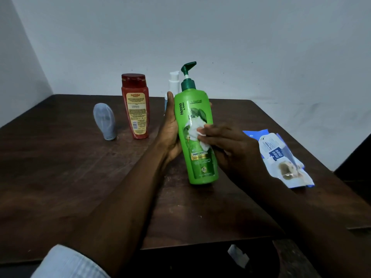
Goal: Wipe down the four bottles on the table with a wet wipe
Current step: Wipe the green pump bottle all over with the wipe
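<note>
Now the left hand [170,127] wraps round the green shampoo bottle [195,117], tilted over the middle of the wooden table [60,167]. The right hand [226,149] presses a white wet wipe [197,134] onto its label with flat fingers. A wet wipes pack [281,157] lies at 3 o'clock. Farther back, a red bottle [135,106] and a grey tube [104,121] stand at 10 o'clock, and a white pump bottle [173,81] at 12.

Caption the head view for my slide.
Left hand holds the green shampoo bottle while the right hand presses a wet wipe to its label.
</note>
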### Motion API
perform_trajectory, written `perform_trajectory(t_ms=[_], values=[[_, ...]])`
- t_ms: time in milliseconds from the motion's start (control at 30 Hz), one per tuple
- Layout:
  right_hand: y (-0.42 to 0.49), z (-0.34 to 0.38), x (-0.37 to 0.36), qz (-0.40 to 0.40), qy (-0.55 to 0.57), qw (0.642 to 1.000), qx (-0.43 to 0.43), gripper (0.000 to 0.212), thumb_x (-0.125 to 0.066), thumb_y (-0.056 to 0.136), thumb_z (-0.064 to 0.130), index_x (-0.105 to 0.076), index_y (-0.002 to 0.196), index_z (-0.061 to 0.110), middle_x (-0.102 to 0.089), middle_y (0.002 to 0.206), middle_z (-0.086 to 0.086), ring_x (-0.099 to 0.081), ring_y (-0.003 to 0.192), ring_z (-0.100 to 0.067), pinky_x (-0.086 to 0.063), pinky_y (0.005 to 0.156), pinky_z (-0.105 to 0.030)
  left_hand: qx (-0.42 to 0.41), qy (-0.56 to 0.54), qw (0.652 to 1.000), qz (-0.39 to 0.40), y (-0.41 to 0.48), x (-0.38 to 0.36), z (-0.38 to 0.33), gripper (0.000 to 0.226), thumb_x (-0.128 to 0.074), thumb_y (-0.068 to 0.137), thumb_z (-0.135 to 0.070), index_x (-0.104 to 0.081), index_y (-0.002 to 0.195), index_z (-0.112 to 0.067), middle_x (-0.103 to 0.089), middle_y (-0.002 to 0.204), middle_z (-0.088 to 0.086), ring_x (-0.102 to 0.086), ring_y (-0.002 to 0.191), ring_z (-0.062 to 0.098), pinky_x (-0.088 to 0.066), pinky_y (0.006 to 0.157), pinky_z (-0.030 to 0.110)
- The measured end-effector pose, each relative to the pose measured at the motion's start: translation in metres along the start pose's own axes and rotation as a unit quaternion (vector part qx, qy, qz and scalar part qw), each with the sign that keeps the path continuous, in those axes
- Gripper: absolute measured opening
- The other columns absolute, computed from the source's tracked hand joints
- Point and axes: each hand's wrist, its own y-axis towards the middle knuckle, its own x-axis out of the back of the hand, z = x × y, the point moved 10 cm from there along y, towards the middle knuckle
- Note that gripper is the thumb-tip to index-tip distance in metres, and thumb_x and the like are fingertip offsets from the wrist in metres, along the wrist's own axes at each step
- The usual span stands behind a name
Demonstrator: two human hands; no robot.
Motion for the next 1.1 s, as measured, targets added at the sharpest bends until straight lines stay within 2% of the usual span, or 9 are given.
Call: perform_trajectory(t_ms=[133, 300, 433, 533, 700, 800, 900, 1000, 1100], values=[[-0.022, 0.013, 0.001, 0.016, 0.013, 1.0, -0.013, 0.028, -0.068, 0.079, -0.014, -0.078, 0.099, 0.002, -0.074, 0.111, -0.008, -0.064, 0.108, -0.016, -0.047, 0.101, -0.02, -0.01, 0.014, 1.0, -0.011, 0.001, 0.006, -0.001, 0.091, -0.026, 0.086, -0.079, -0.058, 0.129, -0.006, -0.071, 0.109, 0.01, -0.068, 0.094, 0.022, -0.054, 0.09, 0.041], [-0.051, 0.019, 0.001, 0.074, 0.065, 0.995, -0.024, 0.025, -0.064, 0.083, -0.007, -0.078, 0.1, 0.005, -0.074, 0.112, -0.004, -0.065, 0.111, -0.016, -0.05, 0.098, -0.024, -0.024, 0.019, 1.0, -0.005, 0.003, 0.008, -0.004, 0.091, -0.036, 0.078, -0.078, -0.061, 0.128, -0.007, -0.071, 0.111, 0.011, -0.069, 0.096, 0.023, -0.046, 0.103, 0.05], [-0.065, 0.024, 0.0, 0.105, 0.074, 0.991, -0.026, 0.02, -0.064, 0.084, 0.0, -0.079, 0.096, 0.006, -0.073, 0.11, -0.004, -0.063, 0.11, -0.011, -0.044, 0.099, -0.014, -0.044, 0.015, 0.999, 0.013, 0.001, 0.004, -0.009, 0.081, -0.034, 0.082, -0.074, -0.068, 0.118, -0.011, -0.07, 0.109, 0.011, -0.069, 0.093, 0.023, -0.046, 0.101, 0.053], [-0.068, 0.025, 0.0, 0.118, 0.058, 0.991, -0.026, 0.024, -0.069, 0.081, -0.004, -0.079, 0.099, 0.008, -0.072, 0.112, -0.003, -0.063, 0.109, -0.012, -0.046, 0.098, -0.015, -0.05, 0.018, 0.998, 0.018, 0.001, 0.003, -0.011, 0.076, -0.034, 0.086, -0.072, -0.07, 0.116, -0.012, -0.069, 0.107, 0.011, -0.068, 0.092, 0.024, -0.044, 0.101, 0.054], [-0.065, 0.013, 0.003, 0.088, 0.056, 0.991, -0.081, 0.034, -0.082, 0.075, -0.007, -0.079, 0.103, 0.012, -0.063, 0.115, -0.002, -0.065, 0.098, -0.004, -0.051, 0.087, -0.015, -0.051, 0.015, 0.999, 0.001, 0.0, 0.006, -0.012, 0.072, -0.039, 0.084, -0.07, -0.074, 0.109, -0.012, -0.072, 0.104, 0.008, -0.068, 0.089, 0.022, -0.047, 0.098, 0.05], [-0.055, 0.002, 0.007, 0.051, 0.056, 0.993, -0.095, 0.025, -0.077, 0.081, -0.003, -0.079, 0.102, 0.011, -0.064, 0.109, -0.004, -0.066, 0.093, -0.006, -0.048, 0.086, -0.012, -0.055, 0.017, 0.998, -0.002, -0.001, 0.002, -0.013, 0.071, -0.038, 0.083, -0.069, -0.077, 0.105, -0.014, -0.072, 0.103, 0.007, -0.069, 0.088, 0.021, -0.049, 0.096, 0.048], [-0.034, -0.008, 0.013, 0.007, 0.032, 0.995, -0.094, 0.02, -0.073, 0.084, 0.002, -0.079, 0.098, 0.013, -0.068, 0.105, -0.006, -0.068, 0.09, -0.01, -0.053, 0.081, -0.02, -0.052, 0.016, 0.998, 0.006, -0.003, -0.004, -0.012, 0.072, -0.036, 0.084, -0.069, -0.076, 0.106, -0.014, -0.072, 0.103, 0.007, -0.068, 0.088, 0.02, -0.049, 0.094, 0.046], [-0.007, -0.015, 0.02, -0.01, 0.029, 0.995, -0.094, 0.019, -0.071, 0.084, -0.001, -0.079, 0.1, 0.007, -0.068, 0.103, -0.002, -0.064, 0.091, -0.006, -0.048, 0.079, -0.012, -0.045, 0.009, 0.999, 0.013, -0.005, -0.01, -0.011, 0.075, -0.033, 0.086, -0.069, -0.075, 0.105, -0.01, -0.071, 0.099, 0.009, -0.068, 0.087, 0.021, -0.053, 0.087, 0.042], [0.027, -0.023, 0.022, -0.036, 0.035, 0.994, -0.095, 0.021, -0.07, 0.086, -0.004, -0.078, 0.102, 0.006, -0.067, 0.099, -0.001, -0.064, 0.087, -0.006, -0.055, 0.069, -0.023, -0.046, 0.012, 0.999, 0.016, -0.007, -0.012, -0.011, 0.076, -0.031, 0.087, -0.07, -0.067, 0.115, -0.008, -0.069, 0.102, 0.011, -0.066, 0.093, 0.026, -0.055, 0.086, 0.044]])
